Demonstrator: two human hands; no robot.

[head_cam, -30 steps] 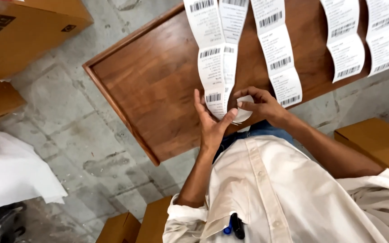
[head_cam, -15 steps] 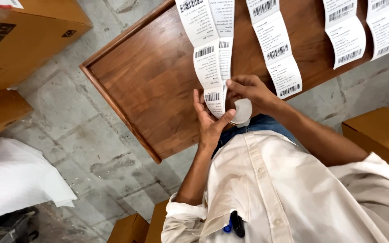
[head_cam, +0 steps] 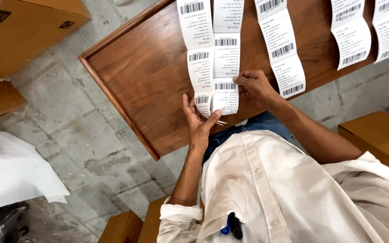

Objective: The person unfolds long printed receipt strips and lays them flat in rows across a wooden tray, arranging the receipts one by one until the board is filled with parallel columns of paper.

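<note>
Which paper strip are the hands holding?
The second strip from the left. The right hand pinches its edge and the left hand is under its bottom end; the other strips hang untouched.

White barcode label strips (head_cam: 225, 58) on wooden tabletop; brown cardboard boxes (head_cam: 21, 31) around floor.

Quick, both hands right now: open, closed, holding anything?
Left hand: open, palm up under the hanging label strips.
Right hand: closed, pinching the edge of a label strip.
</note>
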